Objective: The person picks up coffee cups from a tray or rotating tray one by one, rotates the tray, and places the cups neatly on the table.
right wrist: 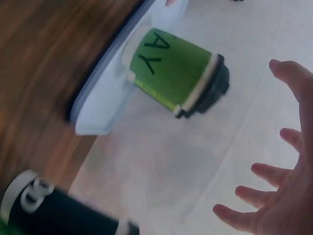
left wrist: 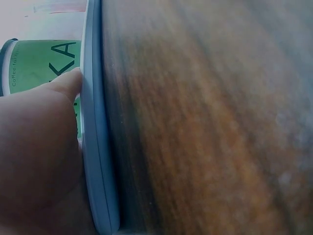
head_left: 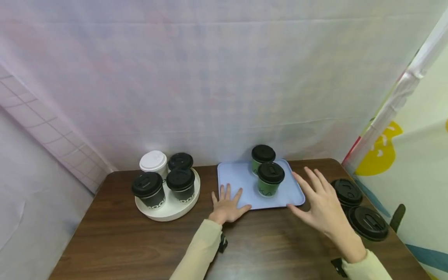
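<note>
My left hand point(head_left: 226, 207) lies with fingers spread over the front left edge of a light blue tray point(head_left: 235, 174). In the left wrist view its thumb point(left wrist: 66, 84) is right at the tray's rim point(left wrist: 95, 147). Two green paper cups with black lids stand upright on the tray, a front cup point(head_left: 268, 187) partly covering a back cup point(head_left: 263, 154). My right hand point(head_left: 322, 207) is raised just right of the tray, fingers apart and holding nothing. In the right wrist view a green cup point(right wrist: 171, 68) stands apart from its fingers.
At the left, a round white tray point(head_left: 168, 217) bears a white-lidded cup point(head_left: 154, 162) and three black-lidded cups, one point(head_left: 148, 190) in front. Two more black-lidded cups, a farther one point(head_left: 346, 191) and a nearer one point(head_left: 368, 223), stand along the brown table's point(head_left: 266, 241) right edge.
</note>
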The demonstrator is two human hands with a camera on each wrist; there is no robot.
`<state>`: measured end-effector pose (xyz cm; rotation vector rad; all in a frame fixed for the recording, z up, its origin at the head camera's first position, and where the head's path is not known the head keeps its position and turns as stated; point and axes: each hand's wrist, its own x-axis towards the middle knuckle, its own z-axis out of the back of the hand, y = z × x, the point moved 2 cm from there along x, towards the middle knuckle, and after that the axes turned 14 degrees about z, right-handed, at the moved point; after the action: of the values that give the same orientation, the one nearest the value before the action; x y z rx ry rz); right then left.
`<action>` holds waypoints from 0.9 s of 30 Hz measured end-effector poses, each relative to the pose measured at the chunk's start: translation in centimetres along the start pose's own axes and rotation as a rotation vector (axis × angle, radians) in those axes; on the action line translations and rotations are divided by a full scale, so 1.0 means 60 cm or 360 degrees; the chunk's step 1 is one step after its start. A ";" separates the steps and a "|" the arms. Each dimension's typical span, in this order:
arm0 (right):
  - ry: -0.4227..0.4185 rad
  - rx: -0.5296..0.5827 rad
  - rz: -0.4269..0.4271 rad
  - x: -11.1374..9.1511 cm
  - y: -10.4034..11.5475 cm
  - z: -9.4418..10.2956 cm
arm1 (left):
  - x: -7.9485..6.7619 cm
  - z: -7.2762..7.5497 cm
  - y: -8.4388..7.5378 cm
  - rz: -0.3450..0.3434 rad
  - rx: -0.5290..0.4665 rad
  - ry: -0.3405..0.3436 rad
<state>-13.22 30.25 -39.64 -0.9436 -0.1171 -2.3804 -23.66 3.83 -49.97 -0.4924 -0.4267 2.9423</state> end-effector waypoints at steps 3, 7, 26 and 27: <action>0.0079 0.0015 0.0016 0.022 -0.009 -0.033 | 0.002 0.000 -0.001 0.0005 0.0005 0.0004; 0.0194 0.0028 0.0030 0.046 -0.016 -0.072 | 0.006 -0.004 -0.001 0.0015 0.0009 0.0013; 0.0451 -0.0013 0.0092 0.120 -0.013 -0.176 | -0.002 -0.003 -0.001 0.0020 0.0045 -0.0010; 0.0449 -0.0006 0.0094 0.121 -0.013 -0.177 | -0.001 -0.002 -0.001 0.0023 0.0048 -0.0011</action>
<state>-24.31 24.45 -42.77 -0.5955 0.0233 -2.4310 -23.56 3.90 -50.02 -0.4836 -0.3806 2.9603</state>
